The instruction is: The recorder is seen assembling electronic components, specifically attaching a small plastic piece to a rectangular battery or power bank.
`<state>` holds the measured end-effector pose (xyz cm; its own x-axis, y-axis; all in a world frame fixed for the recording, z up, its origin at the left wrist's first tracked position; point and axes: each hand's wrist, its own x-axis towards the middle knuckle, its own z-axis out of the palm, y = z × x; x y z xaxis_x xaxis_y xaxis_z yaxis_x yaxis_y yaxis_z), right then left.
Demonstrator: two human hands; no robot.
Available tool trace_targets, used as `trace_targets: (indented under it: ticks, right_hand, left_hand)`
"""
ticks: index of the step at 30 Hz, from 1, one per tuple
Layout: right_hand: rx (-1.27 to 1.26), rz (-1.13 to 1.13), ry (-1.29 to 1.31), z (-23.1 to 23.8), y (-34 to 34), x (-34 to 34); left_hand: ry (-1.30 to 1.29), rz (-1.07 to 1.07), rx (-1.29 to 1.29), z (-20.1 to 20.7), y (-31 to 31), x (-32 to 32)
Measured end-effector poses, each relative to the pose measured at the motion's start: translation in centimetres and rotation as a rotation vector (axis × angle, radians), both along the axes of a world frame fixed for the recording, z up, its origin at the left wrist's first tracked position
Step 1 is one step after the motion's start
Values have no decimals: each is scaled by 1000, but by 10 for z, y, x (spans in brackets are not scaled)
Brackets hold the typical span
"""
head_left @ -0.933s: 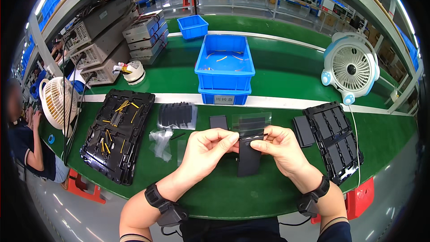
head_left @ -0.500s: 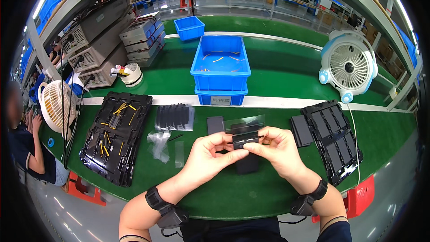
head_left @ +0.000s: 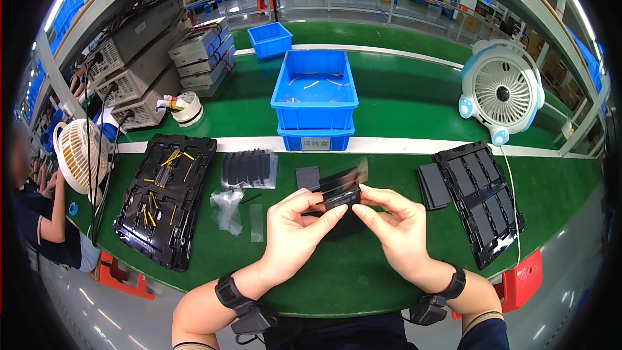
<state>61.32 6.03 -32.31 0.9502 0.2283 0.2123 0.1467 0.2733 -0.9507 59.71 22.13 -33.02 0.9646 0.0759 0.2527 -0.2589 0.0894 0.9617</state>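
Note:
Between my two hands, above the green table, is a small flat black rectangular piece [head_left: 342, 199] with a thin see-through film [head_left: 353, 175] standing up behind it. My left hand [head_left: 290, 225] pinches the piece's left end between thumb and fingers. At its right end, my right hand [head_left: 400, 221] grips it the same way. Both thumbs press on the near face, and the fingertips behind are partly hidden. The piece is tilted, its right end higher. A dark flat block [head_left: 308, 177] lies on the table just beyond my left fingers. Under my hands, another dark shape is mostly covered.
A black tray with yellow strips [head_left: 162, 204] lies left; a black tray of grey panels [head_left: 478, 201] lies right beside stacked dark panels [head_left: 433, 186]. Black strips [head_left: 249, 168] and crumpled clear plastic [head_left: 228, 210] lie left of my hands. Blue bins [head_left: 314, 118] and a fan [head_left: 502, 94] stand behind.
The black piece has turned, its right end rising, and the film now slants up to the right. Both hands still grip it. The view has shifted slightly.

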Motion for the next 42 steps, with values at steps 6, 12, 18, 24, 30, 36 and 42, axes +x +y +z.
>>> trace_targets:
  ticks: [6, 12, 18, 24, 30, 36, 42]
  right_hand:
    - [-688, -211, -652, 0, 7, -10]
    - [-994, -225, -867, 1, 4, -5]
    - [-401, -178, -364, 15, -8, 6]
    - [-103, 253, 204, 12, -20, 20]
    - [57, 145, 240, 9, -15, 18]
    - [-125, -192, -289, 11, -2, 2]
    - [-367, -120, -437, 4, 2, -1]
  left_hand:
    - [-48, 69, 89, 5, 3, -4]
    - [-44, 65, 134, 7, 5, -1]
    - [132, -94, -120, 12, 8, 1]
    - [115, -177, -68, 10, 8, -1]
    - [130, -182, -269, 8, 5, -3]
    - [-12, -21, -22, 1, 2, -7]
    - [-226, 58, 301, 2, -5, -11]
